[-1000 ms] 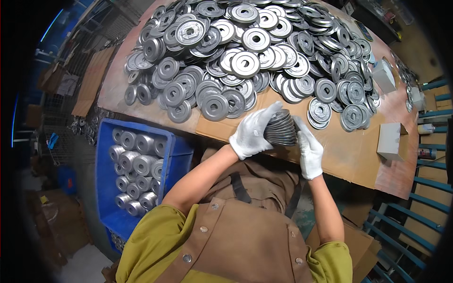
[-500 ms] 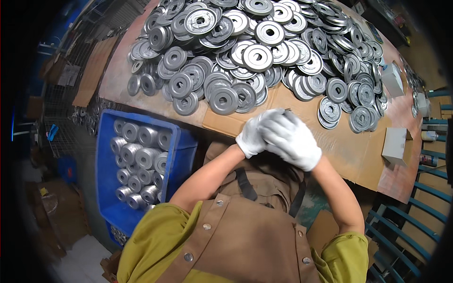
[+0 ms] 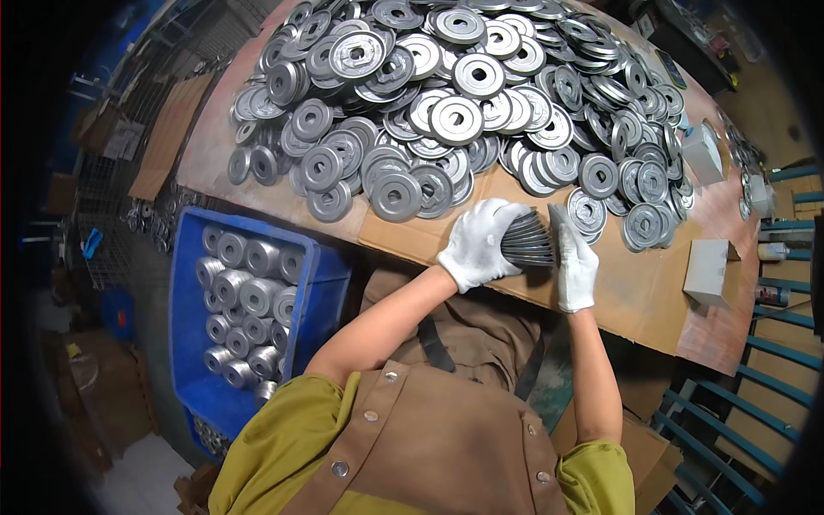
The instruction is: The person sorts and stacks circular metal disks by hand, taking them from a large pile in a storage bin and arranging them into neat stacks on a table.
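Note:
A fanned stack of thin metal discs [image 3: 527, 240] is gripped by my left hand [image 3: 481, 243], in a white glove, at the front edge of the table. My right hand [image 3: 575, 264], gloved too, stands upright just right of the stack with its fingers straight and together; a narrow gap seems to part it from the discs. Beyond both hands spreads a big heap of grey metal discs [image 3: 455, 118] with centre holes. Flat cardboard [image 3: 635, 292] covers the table under my hands.
On the left below table height, a blue bin [image 3: 316, 283] holds rows of stacked metal discs [image 3: 249, 296]. A small white box [image 3: 709, 270] stands at the table's right, another white box [image 3: 704, 154] farther back. Blue-green metal bars [image 3: 721, 425] flank the right side.
My hands were clasped together over something hidden. Now they have parted, my right hand has moved right and straightened, and the disc stack shows in my left hand.

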Available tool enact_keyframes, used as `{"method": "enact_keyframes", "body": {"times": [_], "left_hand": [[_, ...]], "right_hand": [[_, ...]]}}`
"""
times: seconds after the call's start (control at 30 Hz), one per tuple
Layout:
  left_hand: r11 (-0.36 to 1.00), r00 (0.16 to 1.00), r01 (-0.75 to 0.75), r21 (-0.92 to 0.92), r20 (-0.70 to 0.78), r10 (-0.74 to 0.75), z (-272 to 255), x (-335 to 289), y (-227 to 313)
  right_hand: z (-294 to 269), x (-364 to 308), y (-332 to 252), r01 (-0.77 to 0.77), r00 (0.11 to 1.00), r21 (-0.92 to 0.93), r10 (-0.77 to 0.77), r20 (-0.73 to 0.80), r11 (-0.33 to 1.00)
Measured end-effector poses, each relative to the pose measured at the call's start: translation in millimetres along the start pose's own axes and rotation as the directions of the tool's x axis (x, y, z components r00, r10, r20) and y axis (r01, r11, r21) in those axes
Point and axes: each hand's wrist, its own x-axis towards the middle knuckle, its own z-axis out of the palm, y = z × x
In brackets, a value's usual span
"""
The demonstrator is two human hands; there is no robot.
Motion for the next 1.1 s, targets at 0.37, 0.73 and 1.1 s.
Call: {"method": "enact_keyframes", "body": {"times": [0.37, 0.73, 1.1], "left_hand": [[0.984, 0.999, 0.038, -0.175, 0.041, -0.031, -19, -25, -20], [0.991, 0.999, 0.007, -0.133, -0.032, -0.011, -17, -30, -23], [0.978, 0.996, 0.04, -0.205, -0.071, -0.056, -13, -22, -21]], "right_hand": [[7, 8, -15, 0.348, 0.934, -0.442, -0.268, 0.235, 0.827], [43, 24, -9, 0.14, 0.979, -0.303, -0.087, 0.183, 0.943], [27, 28, -5, -0.009, 0.989, -0.231, 0.042, 0.142, 0.973]]}}
